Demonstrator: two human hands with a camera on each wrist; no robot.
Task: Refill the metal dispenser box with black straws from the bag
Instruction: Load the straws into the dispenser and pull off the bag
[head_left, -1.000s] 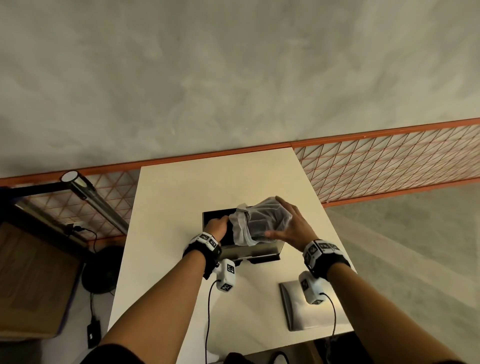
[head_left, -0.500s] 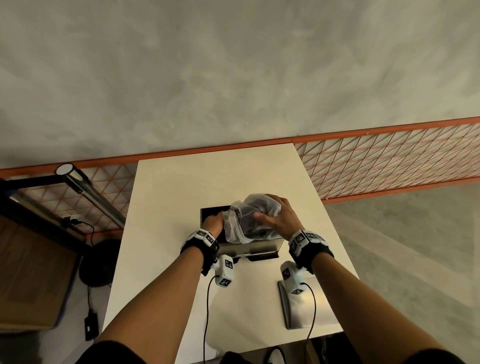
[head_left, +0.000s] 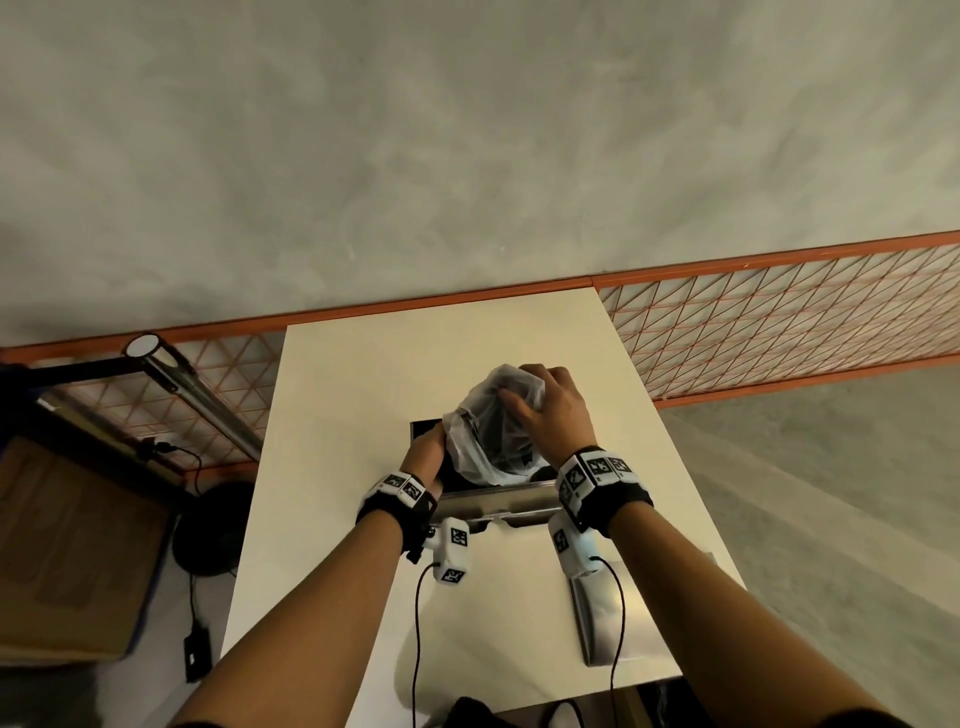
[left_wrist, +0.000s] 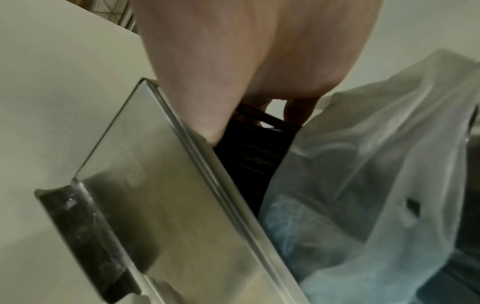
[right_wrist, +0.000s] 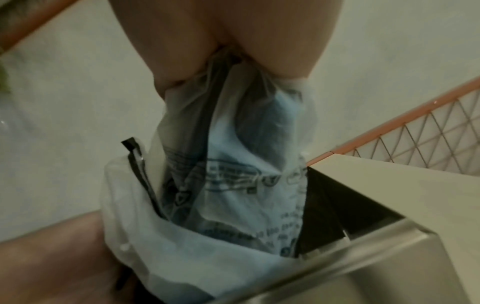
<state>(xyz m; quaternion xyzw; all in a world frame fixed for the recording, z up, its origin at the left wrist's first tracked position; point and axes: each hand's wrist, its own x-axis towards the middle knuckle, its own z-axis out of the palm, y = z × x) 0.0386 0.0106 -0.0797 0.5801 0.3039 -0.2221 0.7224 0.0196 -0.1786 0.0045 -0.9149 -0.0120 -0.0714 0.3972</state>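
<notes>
The open metal dispenser box (head_left: 498, 501) stands mid-table. A translucent plastic bag (head_left: 483, 431) with black straws showing through it stands steeply in the box, mouth down. My right hand (head_left: 540, 395) grips the bag's bunched upper end; the right wrist view shows the printed bag (right_wrist: 233, 185) hanging from my palm into the box (right_wrist: 363, 277). My left hand (head_left: 426, 452) reaches into the box's left end beside the bag. In the left wrist view its thumb and fingers curl round black straws (left_wrist: 254, 160) inside the steel wall (left_wrist: 161, 185).
A flat metal lid (head_left: 602, 623) lies on the white table (head_left: 363, 415) near its front right corner. An orange mesh railing (head_left: 779, 332) runs behind the table. To the left are a metal tube (head_left: 192, 395), a cardboard box (head_left: 67, 545) and a black round base (head_left: 208, 525).
My right hand slid from the bag's side to its upper end and raised it, so the bag stands steeper in the box. The left hand stayed at the box's left end.
</notes>
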